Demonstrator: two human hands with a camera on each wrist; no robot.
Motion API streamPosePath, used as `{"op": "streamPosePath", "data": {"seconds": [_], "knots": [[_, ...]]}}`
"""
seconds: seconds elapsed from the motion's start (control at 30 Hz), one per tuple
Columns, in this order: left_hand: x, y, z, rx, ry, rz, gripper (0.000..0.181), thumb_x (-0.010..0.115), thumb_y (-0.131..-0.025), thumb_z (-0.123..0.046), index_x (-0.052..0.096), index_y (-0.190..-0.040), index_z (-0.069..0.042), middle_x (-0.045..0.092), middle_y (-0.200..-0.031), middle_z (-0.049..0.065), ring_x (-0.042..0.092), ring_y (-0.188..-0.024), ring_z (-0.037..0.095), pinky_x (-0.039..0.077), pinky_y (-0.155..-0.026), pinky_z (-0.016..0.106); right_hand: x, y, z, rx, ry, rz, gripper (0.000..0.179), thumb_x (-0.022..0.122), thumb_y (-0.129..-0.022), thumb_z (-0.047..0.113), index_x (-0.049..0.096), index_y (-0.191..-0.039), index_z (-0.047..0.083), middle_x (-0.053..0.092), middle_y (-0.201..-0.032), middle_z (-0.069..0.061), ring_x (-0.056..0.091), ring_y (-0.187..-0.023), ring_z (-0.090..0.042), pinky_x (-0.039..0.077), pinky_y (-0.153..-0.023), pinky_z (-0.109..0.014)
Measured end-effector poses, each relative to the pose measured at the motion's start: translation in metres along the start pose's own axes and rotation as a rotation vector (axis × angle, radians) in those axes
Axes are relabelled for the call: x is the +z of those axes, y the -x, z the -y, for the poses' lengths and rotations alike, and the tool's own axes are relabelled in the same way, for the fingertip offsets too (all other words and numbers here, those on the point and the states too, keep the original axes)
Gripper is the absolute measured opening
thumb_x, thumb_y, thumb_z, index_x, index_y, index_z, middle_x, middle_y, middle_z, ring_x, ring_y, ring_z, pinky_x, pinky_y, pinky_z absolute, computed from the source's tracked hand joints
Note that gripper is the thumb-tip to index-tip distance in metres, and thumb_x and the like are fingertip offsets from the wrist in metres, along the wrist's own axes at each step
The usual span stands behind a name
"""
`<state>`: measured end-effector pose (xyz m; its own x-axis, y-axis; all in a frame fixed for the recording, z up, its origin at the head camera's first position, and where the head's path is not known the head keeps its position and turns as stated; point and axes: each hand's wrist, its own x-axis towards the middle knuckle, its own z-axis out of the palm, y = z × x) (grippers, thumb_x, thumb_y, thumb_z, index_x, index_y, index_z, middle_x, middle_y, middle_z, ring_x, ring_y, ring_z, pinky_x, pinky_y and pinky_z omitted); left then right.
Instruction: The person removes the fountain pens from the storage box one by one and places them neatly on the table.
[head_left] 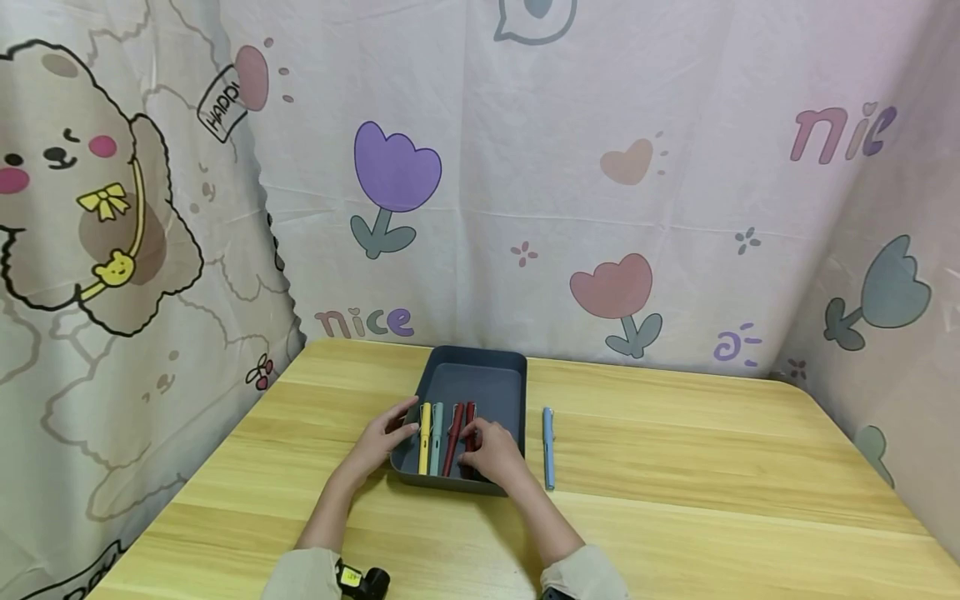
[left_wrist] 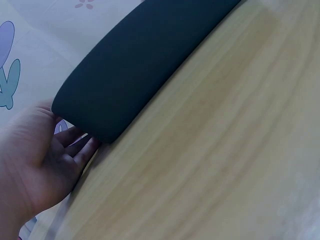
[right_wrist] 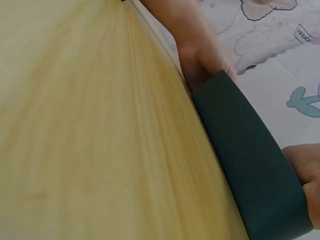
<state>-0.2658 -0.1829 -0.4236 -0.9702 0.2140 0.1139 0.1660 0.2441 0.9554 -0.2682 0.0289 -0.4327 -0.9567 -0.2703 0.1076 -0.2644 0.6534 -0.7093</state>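
A dark grey rectangular tray [head_left: 480,357] sits on the table with a yellow pen [head_left: 425,437], a light green pen [head_left: 437,437], a red pen [head_left: 453,439] and a dark red pen [head_left: 470,410] lying side by side near its front. My right hand [head_left: 495,452] reaches over the front right of the tray and pinches the dark red pen, partly covering it. At the tray's left side rests my left hand [head_left: 371,446], fingers loosely extended along the wall and thumb by the rim near the yellow pen. In the left wrist view the tray's front wall hides some of its fingertips.
A blue pen [head_left: 549,448] lies on the wooden table [head_left: 675,450], just right of the tray. Behind the table hangs a printed cloth [head_left: 510,275], close to the tray's far edge; another patterned cloth drops along the left side.
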Motion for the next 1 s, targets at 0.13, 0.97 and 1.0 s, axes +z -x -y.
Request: {"op": "streamPosePath", "data": {"seconds": [0.13,0.97,1.0], "knots": [[0.0001,-0.0003,0.0010,-0.001,0.002,-0.001,0.051,0.055,-0.093,-0.008,0.036,-0.139,0.003,0.031,-0.139,0.029,0.031,-0.126,0.042,0.029,-0.100,0.049,0.0002,0.0000,-0.0001,0.013,-0.012,-0.018,0.028,0.075,-0.076,0.008,0.063,-0.101,0.008,0.049,-0.078,-0.004,0.045,-0.069,-0.019,0.041,-0.055,-0.033],[-0.0002,0.0003,0.0000,0.002,0.004,0.003,0.051,0.054,-0.093,-0.008,0.035,-0.139,0.004,0.030,-0.140,0.028,0.029,-0.127,0.042,0.027,-0.101,0.049,0.0003,0.0022,0.0016,0.010,0.004,-0.089,0.027,0.072,-0.073,-0.001,0.066,-0.099,0.006,0.053,-0.073,-0.004,0.048,-0.061,-0.017,0.042,-0.050,-0.030],[-0.0002,0.0004,-0.0004,0.004,0.004,0.004,0.051,0.054,-0.093,-0.008,0.035,-0.139,0.005,0.030,-0.140,0.028,0.029,-0.127,0.042,0.027,-0.101,0.049,0.0002,0.0022,0.0018,0.009,0.008,-0.088,0.027,0.072,-0.073,0.000,0.066,-0.099,0.006,0.052,-0.074,-0.004,0.047,-0.062,-0.017,0.042,-0.050,-0.030]]}}
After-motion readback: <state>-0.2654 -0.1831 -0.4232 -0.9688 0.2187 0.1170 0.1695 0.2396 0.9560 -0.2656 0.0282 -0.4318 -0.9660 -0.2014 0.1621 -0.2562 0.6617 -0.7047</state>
